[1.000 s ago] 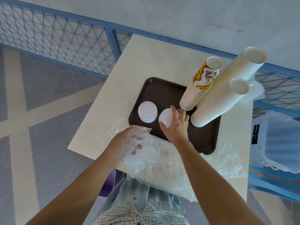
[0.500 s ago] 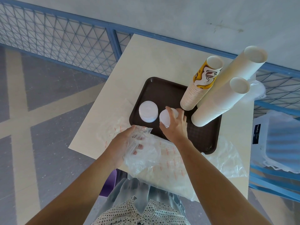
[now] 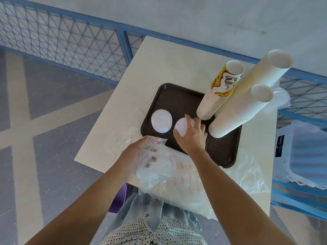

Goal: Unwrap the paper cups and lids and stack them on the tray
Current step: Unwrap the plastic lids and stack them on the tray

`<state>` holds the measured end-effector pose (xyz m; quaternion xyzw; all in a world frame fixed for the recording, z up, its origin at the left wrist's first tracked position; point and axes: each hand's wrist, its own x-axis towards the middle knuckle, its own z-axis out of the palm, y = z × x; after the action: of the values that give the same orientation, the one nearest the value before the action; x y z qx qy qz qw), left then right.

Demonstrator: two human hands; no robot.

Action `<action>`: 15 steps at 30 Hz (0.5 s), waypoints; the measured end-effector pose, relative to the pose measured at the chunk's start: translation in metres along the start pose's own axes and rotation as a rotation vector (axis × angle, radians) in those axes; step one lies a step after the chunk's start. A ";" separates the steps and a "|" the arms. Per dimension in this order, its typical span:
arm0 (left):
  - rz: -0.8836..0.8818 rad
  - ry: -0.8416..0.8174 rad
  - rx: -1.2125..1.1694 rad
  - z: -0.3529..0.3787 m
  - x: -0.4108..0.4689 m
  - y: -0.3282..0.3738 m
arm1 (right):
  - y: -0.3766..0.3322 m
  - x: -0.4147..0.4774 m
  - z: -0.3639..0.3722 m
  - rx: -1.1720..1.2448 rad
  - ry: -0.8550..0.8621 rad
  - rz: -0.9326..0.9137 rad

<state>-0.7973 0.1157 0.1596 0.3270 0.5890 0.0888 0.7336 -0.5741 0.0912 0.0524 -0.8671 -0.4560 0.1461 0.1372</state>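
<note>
A dark brown tray [image 3: 178,96] lies on the cream table [image 3: 159,64]. On it stand a printed yellow cup stack [image 3: 217,92] and two tall plain white cup stacks [image 3: 237,110], all upright. A short stack of white lids [image 3: 161,120] rests at the tray's left. My right hand [image 3: 192,137] grips a second white lid stack [image 3: 181,127] beside it, touching the tray. My left hand [image 3: 136,156] holds a clear plastic wrapper [image 3: 155,167] at the table's near edge; some lids seem to remain inside it.
More crumpled clear plastic [image 3: 247,174] spreads over the table's near right part. Another wrapped bundle [image 3: 281,98] lies behind the cup stacks. A blue chair with a clear bin [image 3: 307,152] stands at the right. A blue mesh fence [image 3: 70,41] runs behind the table.
My right hand has shifted the lid stack slightly forward and down onto the tray beside the first stack. My left hand stays put on the wrapper.
</note>
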 end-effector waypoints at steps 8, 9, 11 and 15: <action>-0.036 0.010 0.005 0.002 0.004 0.002 | -0.001 0.004 0.003 -0.108 -0.046 0.002; -0.032 0.009 0.005 0.002 0.003 0.002 | 0.000 0.004 0.003 -0.116 -0.054 -0.003; -0.023 0.004 0.000 0.002 0.002 0.003 | 0.001 0.005 0.003 -0.140 -0.075 -0.011; -0.026 0.005 -0.012 0.005 0.002 0.003 | 0.000 0.007 -0.001 -0.156 -0.121 -0.005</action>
<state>-0.7916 0.1173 0.1599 0.3146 0.5944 0.0838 0.7353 -0.5698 0.0970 0.0519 -0.8635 -0.4758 0.1620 0.0417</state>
